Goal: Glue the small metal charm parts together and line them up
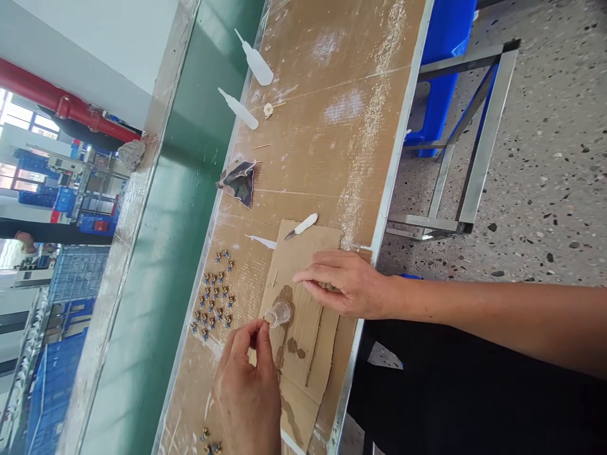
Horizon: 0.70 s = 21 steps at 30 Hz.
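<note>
My left hand (246, 392) reaches in from the bottom, thumb and forefinger pinched together just beside a small clear plastic cup (279, 313); what they pinch is too small to make out. The cup sits on a stained cardboard piece (308, 354) lying on the cardboard-covered bench (332, 126). My right hand (348, 284) lies flat on that cardboard piece with fingers stretched out, holding nothing. Rows of several small blue-and-brass parts (213, 297) lie just beyond the cup.
A white-handled knife (301, 226) rests at the cardboard piece's far corner. Two white squeeze bottles (256, 60) (239, 109) and a crumpled wrapper (239, 180) lie along the bench's green wall (180, 189). More small parts (208, 445) lie near my left wrist. A metal frame (474, 158) and blue crate (446, 63) stand on the floor.
</note>
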Tool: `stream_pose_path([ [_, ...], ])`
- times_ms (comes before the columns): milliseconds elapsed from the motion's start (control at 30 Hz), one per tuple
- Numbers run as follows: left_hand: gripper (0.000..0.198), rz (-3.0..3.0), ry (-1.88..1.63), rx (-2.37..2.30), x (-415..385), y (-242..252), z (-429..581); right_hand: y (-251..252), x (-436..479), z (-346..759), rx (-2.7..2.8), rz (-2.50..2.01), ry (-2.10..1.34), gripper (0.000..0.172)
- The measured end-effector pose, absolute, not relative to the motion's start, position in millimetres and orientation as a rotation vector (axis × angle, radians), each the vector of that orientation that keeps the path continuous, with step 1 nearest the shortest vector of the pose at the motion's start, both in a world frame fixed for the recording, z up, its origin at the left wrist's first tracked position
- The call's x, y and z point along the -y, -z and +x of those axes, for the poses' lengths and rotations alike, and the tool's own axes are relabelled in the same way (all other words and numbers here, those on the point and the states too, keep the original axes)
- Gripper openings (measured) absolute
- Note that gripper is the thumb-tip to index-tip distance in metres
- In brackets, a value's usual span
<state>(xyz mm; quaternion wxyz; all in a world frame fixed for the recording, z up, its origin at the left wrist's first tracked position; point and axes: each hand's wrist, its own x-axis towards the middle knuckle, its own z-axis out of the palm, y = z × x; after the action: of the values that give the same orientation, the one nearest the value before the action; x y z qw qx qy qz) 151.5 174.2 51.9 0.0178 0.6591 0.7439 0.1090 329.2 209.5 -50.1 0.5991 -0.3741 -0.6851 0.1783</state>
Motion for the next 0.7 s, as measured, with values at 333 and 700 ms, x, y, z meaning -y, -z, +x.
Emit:
stream_pose_path([
  [333,0.03,1.174,-1.067,-2.503,-116,-60,139,49,-208,331,1.59,-0.838,-0.441,0.017],
  [700,0.031,0.322,-1.622,-2.333,-1,-17,89,44,-193,333,1.689,-0.979,-0.564,0.013],
])
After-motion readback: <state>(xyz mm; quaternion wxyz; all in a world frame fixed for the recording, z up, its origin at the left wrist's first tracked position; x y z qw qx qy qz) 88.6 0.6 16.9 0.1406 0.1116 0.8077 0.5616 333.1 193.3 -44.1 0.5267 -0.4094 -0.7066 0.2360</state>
